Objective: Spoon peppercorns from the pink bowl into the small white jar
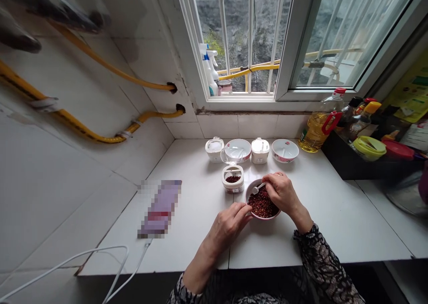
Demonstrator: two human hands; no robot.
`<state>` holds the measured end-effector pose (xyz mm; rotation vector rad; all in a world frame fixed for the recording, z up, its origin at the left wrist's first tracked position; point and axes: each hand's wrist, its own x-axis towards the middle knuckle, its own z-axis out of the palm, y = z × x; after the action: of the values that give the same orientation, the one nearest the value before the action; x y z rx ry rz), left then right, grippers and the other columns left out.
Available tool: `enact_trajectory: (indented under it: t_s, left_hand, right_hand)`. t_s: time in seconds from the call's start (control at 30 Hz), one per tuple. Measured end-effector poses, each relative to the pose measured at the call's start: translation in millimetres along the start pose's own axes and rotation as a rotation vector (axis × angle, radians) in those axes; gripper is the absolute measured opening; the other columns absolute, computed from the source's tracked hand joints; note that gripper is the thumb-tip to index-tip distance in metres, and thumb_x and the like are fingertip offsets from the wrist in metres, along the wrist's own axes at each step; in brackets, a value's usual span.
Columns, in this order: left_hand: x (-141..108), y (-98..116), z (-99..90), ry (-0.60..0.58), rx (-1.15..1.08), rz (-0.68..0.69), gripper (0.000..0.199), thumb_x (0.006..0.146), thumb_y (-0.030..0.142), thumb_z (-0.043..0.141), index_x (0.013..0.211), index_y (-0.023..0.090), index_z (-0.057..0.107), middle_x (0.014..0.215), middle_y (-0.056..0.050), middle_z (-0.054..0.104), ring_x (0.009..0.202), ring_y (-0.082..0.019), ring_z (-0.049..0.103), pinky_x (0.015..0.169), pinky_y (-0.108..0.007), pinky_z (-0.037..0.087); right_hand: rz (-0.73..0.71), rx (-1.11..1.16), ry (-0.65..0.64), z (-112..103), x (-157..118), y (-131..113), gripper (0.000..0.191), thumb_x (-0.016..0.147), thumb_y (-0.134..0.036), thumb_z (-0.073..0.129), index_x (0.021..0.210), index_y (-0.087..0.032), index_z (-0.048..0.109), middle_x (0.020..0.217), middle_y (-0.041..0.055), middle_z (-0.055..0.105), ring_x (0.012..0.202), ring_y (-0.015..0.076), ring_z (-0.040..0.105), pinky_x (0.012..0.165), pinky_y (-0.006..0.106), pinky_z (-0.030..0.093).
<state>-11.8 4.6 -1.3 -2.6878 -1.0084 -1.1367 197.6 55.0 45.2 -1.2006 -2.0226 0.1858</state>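
A round bowl (263,218) full of dark red dried grains (262,203) stands on the white counter. My right hand (281,191) is closed on a small white spoon (257,189), whose head lies over the grains at the bowl's upper left. At the bowl's left side, my left hand (230,221) has its fingers pressed together on the rim or handle. Just behind and to the left stands a clear-walled jar (233,186) with its lid raised and some of the same grains inside.
Behind stand two white lidded jars (214,150) (260,151) and two white bowls (238,150) (285,151). An oil bottle (316,125) and a dark condiment box (337,157) are at right. A blurred phone (160,209) with a white cable (142,255) lies left.
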Motion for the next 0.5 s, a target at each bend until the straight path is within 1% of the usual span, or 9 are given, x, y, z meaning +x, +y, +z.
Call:
enact_trajectory:
  t_s: [0.1,0.2,0.3,0.37,0.43,0.5]
  left_hand:
    - [-1.1,-0.5,0.0,-0.005,-0.003,0.003,0.021,0.104,0.027,0.039,0.111,0.015,0.055,0.094,-0.008,0.067,0.08,-0.017,0.068,0.064,-0.024,0.056]
    - [-2.0,-1.0,0.5,-0.013,-0.017,-0.002,0.02,0.104,0.026,0.039,0.112,0.016,0.054,0.095,-0.008,0.067,0.082,-0.017,0.068,0.064,-0.024,0.057]
    - [-2.2,-1.3,1.3,-0.009,-0.024,-0.002,0.02,0.104,0.026,0.04,0.113,0.015,0.054,0.096,-0.009,0.067,0.082,-0.017,0.068,0.066,-0.025,0.057]
    - [-1.9,-1.1,1.5,-0.006,-0.027,0.003,0.019,0.104,0.026,0.041,0.112,0.015,0.055,0.096,-0.009,0.068,0.082,-0.017,0.068,0.066,-0.025,0.057]
    - [-1.3,-0.7,1.2,-0.005,-0.027,0.006,0.019,0.104,0.026,0.041,0.112,0.015,0.055,0.096,-0.009,0.068,0.082,-0.017,0.068,0.066,-0.025,0.057]
    - [-0.7,-0.3,0.5,0.002,-0.025,0.008,0.019,0.104,0.026,0.041,0.112,0.015,0.055,0.095,-0.008,0.068,0.082,-0.017,0.068,0.065,-0.025,0.057]
  right_hand:
    - [-0.012,-0.017,-0.049,3.7,-1.0,-0.2,0.021,0.083,-0.008,0.045,0.079,-0.02,0.062,0.071,0.003,0.07,0.065,0.0185,0.06,0.083,0.038,0.042]
    - [0.005,0.03,-0.078,7.2,-2.3,-0.7,0.023,0.082,-0.007,0.044,0.078,-0.021,0.062,0.071,0.0011,0.071,0.064,0.0166,0.059,0.088,0.038,0.04]
    - [0.093,0.091,-0.052,8.3,-2.2,0.7,0.024,0.083,-0.01,0.044,0.076,-0.022,0.064,0.075,0.0018,0.073,0.073,0.0185,0.062,0.088,0.037,0.041]
    - [0.168,0.128,-0.019,7.4,-1.4,2.4,0.024,0.082,-0.012,0.044,0.073,-0.022,0.064,0.073,0.0019,0.072,0.077,0.0201,0.063,0.087,0.037,0.042]
    - [0.237,0.175,0.001,5.6,-0.2,4.0,0.023,0.08,-0.014,0.045,0.071,-0.022,0.064,0.065,0.0005,0.069,0.072,0.0197,0.063,0.085,0.035,0.043]
    - [0.294,0.24,-0.001,3.6,0.9,4.7,0.022,0.079,-0.015,0.045,0.069,-0.022,0.063,0.056,-0.0017,0.064,0.062,0.0177,0.06,0.08,0.033,0.044]
